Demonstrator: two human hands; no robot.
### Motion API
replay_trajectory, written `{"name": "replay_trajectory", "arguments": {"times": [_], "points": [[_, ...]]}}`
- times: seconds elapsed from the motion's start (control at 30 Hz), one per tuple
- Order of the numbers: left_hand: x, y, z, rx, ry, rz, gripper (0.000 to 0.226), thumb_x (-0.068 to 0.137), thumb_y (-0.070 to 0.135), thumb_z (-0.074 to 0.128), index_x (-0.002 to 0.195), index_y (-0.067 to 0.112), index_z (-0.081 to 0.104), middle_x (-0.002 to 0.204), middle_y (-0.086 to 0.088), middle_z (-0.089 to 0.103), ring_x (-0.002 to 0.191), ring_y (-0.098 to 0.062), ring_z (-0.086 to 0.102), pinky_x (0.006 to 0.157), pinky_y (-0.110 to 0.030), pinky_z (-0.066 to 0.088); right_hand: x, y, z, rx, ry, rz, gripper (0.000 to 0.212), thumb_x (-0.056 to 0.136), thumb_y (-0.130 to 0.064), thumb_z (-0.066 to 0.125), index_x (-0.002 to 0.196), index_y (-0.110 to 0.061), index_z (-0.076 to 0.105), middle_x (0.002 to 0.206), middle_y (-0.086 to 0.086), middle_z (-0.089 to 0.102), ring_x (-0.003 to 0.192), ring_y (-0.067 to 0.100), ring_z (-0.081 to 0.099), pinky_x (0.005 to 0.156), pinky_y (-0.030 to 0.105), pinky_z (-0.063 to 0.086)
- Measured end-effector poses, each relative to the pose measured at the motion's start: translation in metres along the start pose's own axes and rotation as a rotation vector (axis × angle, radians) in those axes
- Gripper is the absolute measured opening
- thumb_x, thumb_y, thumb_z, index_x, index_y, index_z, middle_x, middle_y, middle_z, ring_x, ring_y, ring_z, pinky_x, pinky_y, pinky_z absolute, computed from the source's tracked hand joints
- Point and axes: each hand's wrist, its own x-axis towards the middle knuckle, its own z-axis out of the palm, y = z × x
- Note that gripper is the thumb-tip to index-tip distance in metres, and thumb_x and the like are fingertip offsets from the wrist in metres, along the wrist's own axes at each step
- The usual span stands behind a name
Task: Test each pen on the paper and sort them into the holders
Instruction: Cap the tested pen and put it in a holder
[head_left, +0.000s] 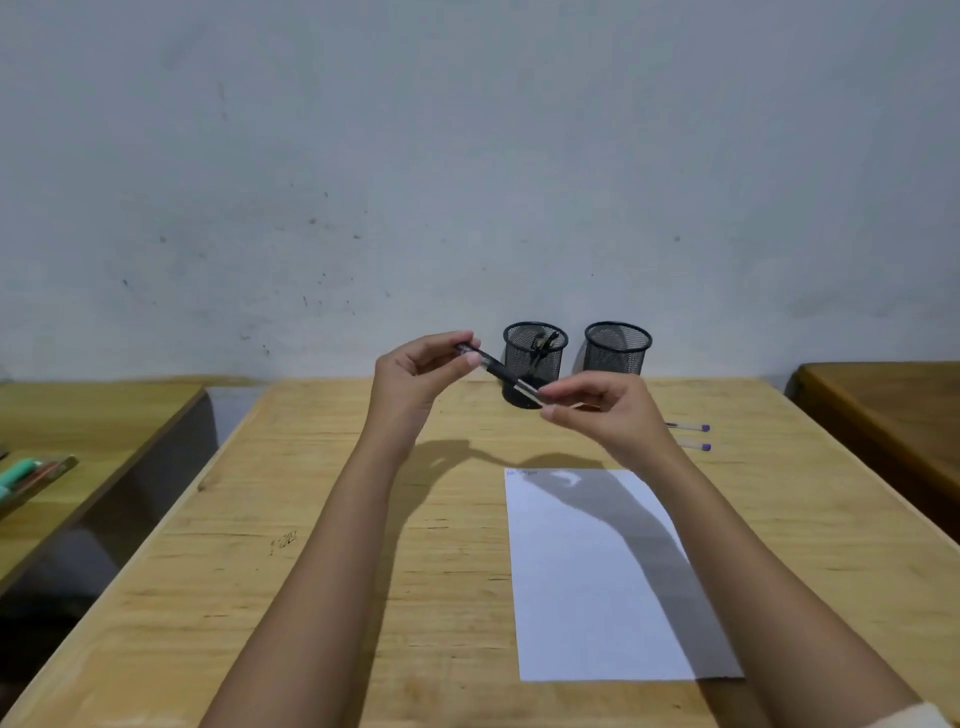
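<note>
Both hands hold one pen (506, 375) in the air above the table, in front of the holders. My left hand (421, 374) pinches its dark cap end. My right hand (605, 410) pinches the pale barrel end. A white sheet of paper (587, 582) lies on the table below my right arm, with small scribbles at its top left corner. Two black mesh holders stand at the table's far edge: the left holder (535, 353) has a pen or two inside, the right holder (617, 347) looks empty. Two pens with purple caps (693, 435) lie right of my right hand.
The wooden table (311, 519) stands against a grey wall. Another desk (78, 431) at the left carries a green object at its edge. A darker wooden table (893, 410) sits at the right. Ink marks show on the tabletop left of the paper.
</note>
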Motion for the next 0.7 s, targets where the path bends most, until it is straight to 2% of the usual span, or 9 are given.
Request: {"name": "replay_trajectory", "arguments": {"times": [0.1,0.17,0.27,0.37,0.5,0.57,0.63,0.7], "points": [[0.007,0.011,0.021,0.013,-0.034,0.017,0.026,0.078,-0.005,0.068,0.103,0.002,0.068,0.091,-0.002,0.072,0.081,-0.005,0.067,0.078,-0.013,0.050,-0.001,-0.001,-0.004,-0.163,-0.027,0.000,0.023,0.070,0.000,0.077,0.079,-0.021,0.073,0.069,-0.005,0.070,0.063,0.008,0.064,0.053,0.021,0.049],[0.012,0.015,0.034,0.022,-0.069,0.024,0.027,0.078,-0.006,0.067,0.105,0.002,0.067,0.091,-0.003,0.071,0.079,-0.004,0.067,0.077,-0.013,0.050,0.003,0.001,-0.005,-0.246,-0.018,-0.004,0.027,0.069,-0.001,0.077,0.079,-0.026,0.071,0.071,-0.002,0.070,0.064,0.010,0.064,0.060,0.025,0.053],[0.024,0.016,0.052,0.068,-0.156,0.038,0.028,0.079,-0.003,0.068,0.105,0.006,0.068,0.095,-0.003,0.072,0.086,-0.006,0.068,0.080,-0.015,0.051,0.011,0.006,-0.009,-0.296,0.003,0.013,0.025,0.068,0.000,0.077,0.080,-0.021,0.069,0.073,0.001,0.068,0.066,0.013,0.062,0.070,0.026,0.055],[0.040,0.013,0.060,0.109,-0.232,0.034,0.023,0.083,0.005,0.067,0.105,0.012,0.069,0.100,-0.004,0.073,0.097,-0.011,0.067,0.088,-0.019,0.051,0.023,0.012,-0.017,-0.218,0.020,0.071,0.022,0.070,0.006,0.073,0.077,-0.014,0.065,0.074,0.004,0.067,0.064,0.014,0.059,0.064,0.021,0.050],[0.070,-0.014,0.053,0.209,-0.187,-0.016,0.023,0.086,0.014,0.065,0.109,0.012,0.068,0.107,-0.003,0.071,0.102,-0.011,0.066,0.094,-0.022,0.049,0.047,0.027,-0.030,-0.071,0.162,0.093,0.026,0.075,0.009,0.068,0.076,-0.013,0.053,0.075,0.004,0.063,0.061,0.008,0.059,0.064,0.017,0.048],[0.085,-0.036,0.048,0.374,-0.157,-0.060,0.032,0.087,0.020,0.065,0.118,0.011,0.063,0.117,-0.002,0.067,0.107,-0.010,0.063,0.098,-0.023,0.044,0.064,0.035,-0.034,0.076,0.245,0.102,0.028,0.077,0.008,0.066,0.080,-0.014,0.047,0.077,0.006,0.061,0.068,0.008,0.062,0.071,0.019,0.051],[0.095,-0.056,0.045,0.527,-0.167,-0.134,0.046,0.089,0.026,0.062,0.131,0.009,0.053,0.132,-0.003,0.057,0.119,-0.013,0.055,0.099,-0.020,0.038,0.083,0.042,-0.034,0.157,0.321,0.110,0.025,0.082,0.003,0.063,0.082,-0.015,0.045,0.083,0.009,0.060,0.079,0.018,0.062,0.077,0.029,0.051],[0.098,-0.070,0.046,0.578,-0.189,-0.183,0.057,0.090,0.031,0.060,0.138,0.007,0.042,0.141,-0.004,0.047,0.129,-0.017,0.045,0.100,-0.022,0.035,0.100,0.044,-0.030,0.218,0.387,0.101,0.019,0.087,-0.002,0.057,0.082,-0.015,0.045,0.088,0.012,0.059,0.085,0.022,0.063,0.078,0.028,0.054]]}}
